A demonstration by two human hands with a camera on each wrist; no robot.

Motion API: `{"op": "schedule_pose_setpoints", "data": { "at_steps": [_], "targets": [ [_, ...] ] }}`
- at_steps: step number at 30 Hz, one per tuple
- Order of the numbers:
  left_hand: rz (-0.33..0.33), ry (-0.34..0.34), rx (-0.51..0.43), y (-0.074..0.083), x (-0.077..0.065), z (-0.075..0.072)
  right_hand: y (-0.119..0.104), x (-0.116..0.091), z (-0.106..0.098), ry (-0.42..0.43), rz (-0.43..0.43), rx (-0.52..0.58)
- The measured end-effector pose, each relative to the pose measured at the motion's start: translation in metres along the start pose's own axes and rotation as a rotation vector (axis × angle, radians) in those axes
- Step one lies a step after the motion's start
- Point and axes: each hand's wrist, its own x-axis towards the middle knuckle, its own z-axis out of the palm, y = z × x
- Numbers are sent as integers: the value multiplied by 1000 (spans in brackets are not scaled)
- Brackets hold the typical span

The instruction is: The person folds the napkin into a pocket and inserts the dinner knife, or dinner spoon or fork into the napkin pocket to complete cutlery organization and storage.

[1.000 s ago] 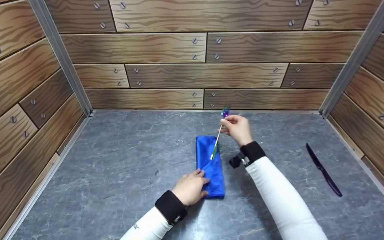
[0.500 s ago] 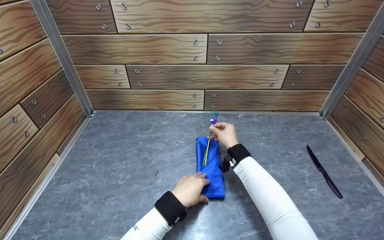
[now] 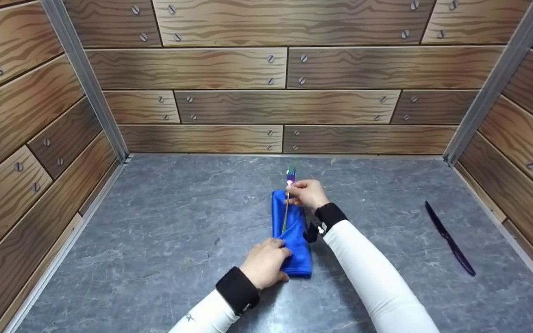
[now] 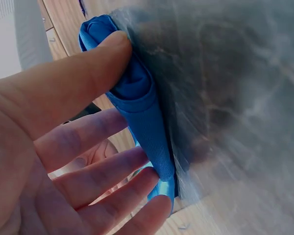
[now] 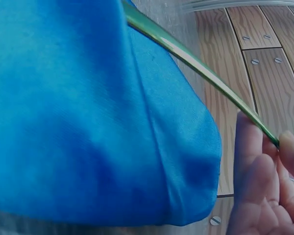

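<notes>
A blue folded cloth napkin [image 3: 299, 256] lies lengthwise on the grey tabletop. My left hand [image 3: 265, 263] rests along its near left side; in the left wrist view the thumb [image 4: 98, 56] presses the near end while the fairly straight fingers touch the napkin's side. With thumb and fingertips, my right hand [image 3: 309, 194] pinches a rainbow-coloured fork [image 3: 290, 175] by its neck, tines pointing away. The fork tilts above the napkin. In the right wrist view its green handle [image 5: 201, 68] runs behind the diagonal fold edge, so the handle's end is hidden.
A dark, shiny table knife [image 3: 449, 238] lies on the tabletop [image 3: 164, 222] at the right. Wood-patterned walls [image 3: 229, 104] enclose the back and both sides.
My right hand has brought the fork left and toward me, and its handle end has slipped beneath the napkin's fold. The left hand has stayed nearly still on the napkin.
</notes>
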Motion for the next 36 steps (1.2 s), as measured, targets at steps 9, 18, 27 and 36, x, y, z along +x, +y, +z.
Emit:
{"op": "schedule_pose_setpoints", "data": {
  "at_steps": [9,18,27,36],
  "targets": [
    [-13,86,0,2,-2,1,9,-4,-2,-16,34,-170],
    [-8,95,-62,11,-6,-19,15,-13,-4,-164,145,-156],
    [-30,59,-45,5,-2,-5,18,-21,-1,-245,230,-162],
    [-34,78,6,2,-1,3,15,-24,3,-188,230,-287]
  ]
}}
